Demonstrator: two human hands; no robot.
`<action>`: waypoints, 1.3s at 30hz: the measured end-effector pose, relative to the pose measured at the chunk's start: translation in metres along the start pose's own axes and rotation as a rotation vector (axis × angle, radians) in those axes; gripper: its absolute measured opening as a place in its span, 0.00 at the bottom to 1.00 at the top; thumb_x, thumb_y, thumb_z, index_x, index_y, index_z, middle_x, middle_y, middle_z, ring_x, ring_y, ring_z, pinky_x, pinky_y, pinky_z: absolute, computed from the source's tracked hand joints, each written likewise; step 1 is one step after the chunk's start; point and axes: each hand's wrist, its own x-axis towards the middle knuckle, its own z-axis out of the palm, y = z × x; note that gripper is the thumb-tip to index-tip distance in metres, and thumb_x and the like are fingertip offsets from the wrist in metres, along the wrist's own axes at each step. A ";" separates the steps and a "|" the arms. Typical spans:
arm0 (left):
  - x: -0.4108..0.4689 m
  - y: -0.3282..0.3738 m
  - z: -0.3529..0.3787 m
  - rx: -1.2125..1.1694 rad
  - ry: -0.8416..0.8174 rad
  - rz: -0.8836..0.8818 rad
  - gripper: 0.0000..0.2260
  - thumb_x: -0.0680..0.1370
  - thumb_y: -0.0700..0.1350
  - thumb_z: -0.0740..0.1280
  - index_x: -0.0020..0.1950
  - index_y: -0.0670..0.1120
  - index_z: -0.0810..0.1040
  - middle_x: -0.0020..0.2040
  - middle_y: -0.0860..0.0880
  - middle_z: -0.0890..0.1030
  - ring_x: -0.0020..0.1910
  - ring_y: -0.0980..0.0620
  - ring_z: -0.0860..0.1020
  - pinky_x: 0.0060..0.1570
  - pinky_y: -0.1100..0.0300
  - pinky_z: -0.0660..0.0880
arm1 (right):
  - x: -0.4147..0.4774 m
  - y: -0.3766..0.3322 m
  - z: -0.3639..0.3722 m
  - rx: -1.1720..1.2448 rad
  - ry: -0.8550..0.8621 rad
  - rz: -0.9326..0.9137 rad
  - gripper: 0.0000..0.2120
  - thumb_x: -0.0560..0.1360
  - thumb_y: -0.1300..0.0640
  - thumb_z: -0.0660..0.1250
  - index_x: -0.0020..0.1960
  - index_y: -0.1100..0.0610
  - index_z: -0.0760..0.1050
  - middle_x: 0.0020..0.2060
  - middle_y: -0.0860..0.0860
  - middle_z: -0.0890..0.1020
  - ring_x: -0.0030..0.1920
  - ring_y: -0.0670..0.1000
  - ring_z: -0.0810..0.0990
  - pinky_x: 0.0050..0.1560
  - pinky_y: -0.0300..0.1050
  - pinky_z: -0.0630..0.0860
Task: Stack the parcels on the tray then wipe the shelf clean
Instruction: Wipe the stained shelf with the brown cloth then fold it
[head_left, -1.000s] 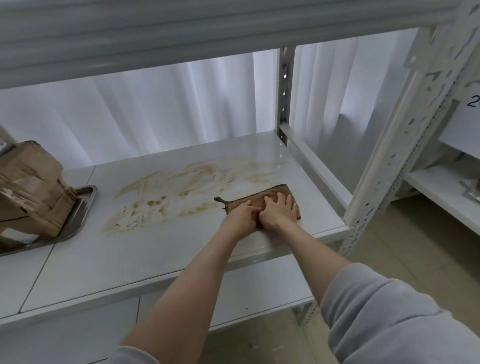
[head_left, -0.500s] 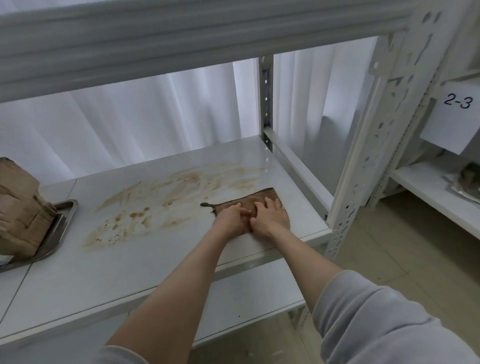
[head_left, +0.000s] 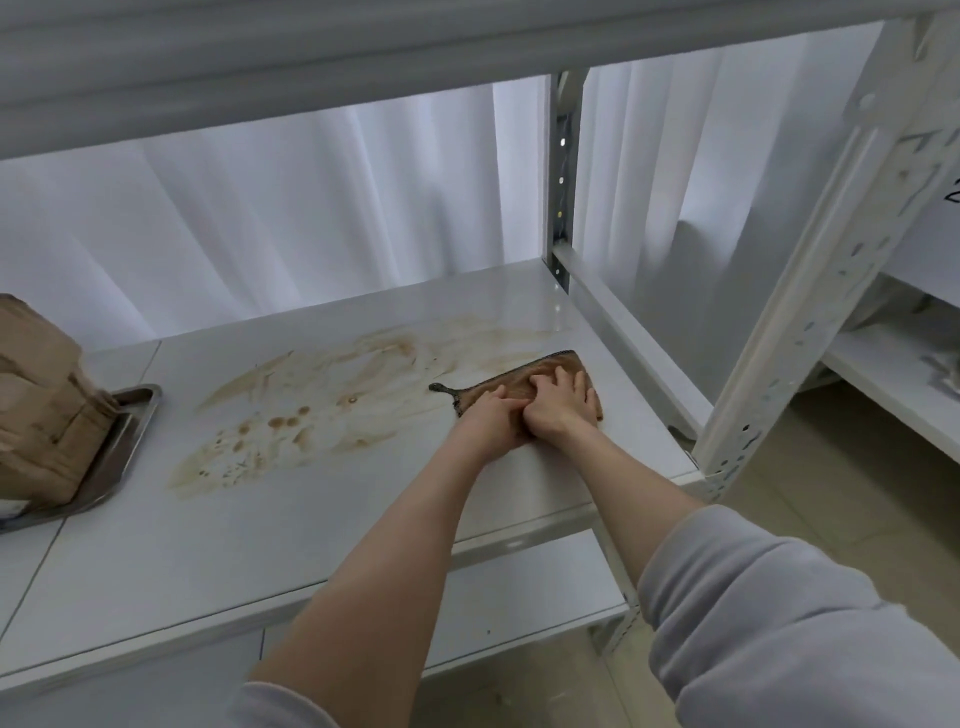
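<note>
1. The left hand (head_left: 491, 418) lies palm down on the near left part of a brown cloth (head_left: 540, 382), its fingers curled, pressing rather than gripping.
2. The right hand (head_left: 563, 402) sits touching it on the right, fingers spread flat over the cloth's middle, gripping nothing.
3. Both forearms are bare; a grey sleeve (head_left: 779, 623) is pushed up on the right arm.
4. The cloth lies flat on the shelf (head_left: 260, 535) near its right edge, about midway between front and back, one thin dark corner poking out to the left.
5. Brown stains (head_left: 311, 410) spread left from the cloth across the middle of the shelf: smeared streaks towards the back, round drops and blotches nearer the front left.
6. At the shelf's left edge stands a metal tray (head_left: 124, 447), well apart from the hands.
7. Crumpled brown parcels (head_left: 41, 405) are piled on the tray, partly cut off by the view's edge, so I cannot count them.
8. A white upright (head_left: 810, 291) rises at the shelf's front right corner.
</note>
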 end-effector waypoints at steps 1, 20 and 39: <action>-0.005 -0.011 -0.005 -0.039 0.027 -0.028 0.21 0.79 0.49 0.64 0.71 0.48 0.70 0.75 0.43 0.64 0.76 0.45 0.57 0.72 0.58 0.58 | -0.001 -0.010 0.004 -0.006 -0.023 -0.042 0.26 0.79 0.56 0.52 0.77 0.49 0.58 0.79 0.52 0.48 0.78 0.58 0.40 0.76 0.53 0.39; -0.081 -0.030 -0.015 0.015 0.146 -0.206 0.14 0.77 0.51 0.66 0.59 0.49 0.82 0.59 0.47 0.81 0.59 0.46 0.77 0.55 0.60 0.71 | -0.057 -0.034 0.019 0.052 0.001 -0.231 0.14 0.75 0.52 0.65 0.59 0.46 0.80 0.66 0.50 0.70 0.66 0.54 0.67 0.65 0.47 0.67; -0.150 -0.149 -0.030 -0.149 0.264 -0.328 0.14 0.75 0.40 0.66 0.59 0.45 0.81 0.67 0.47 0.76 0.73 0.53 0.66 0.64 0.66 0.64 | -0.088 -0.147 0.091 -0.023 -0.133 -0.324 0.20 0.76 0.50 0.63 0.66 0.54 0.74 0.75 0.56 0.60 0.76 0.56 0.55 0.76 0.50 0.52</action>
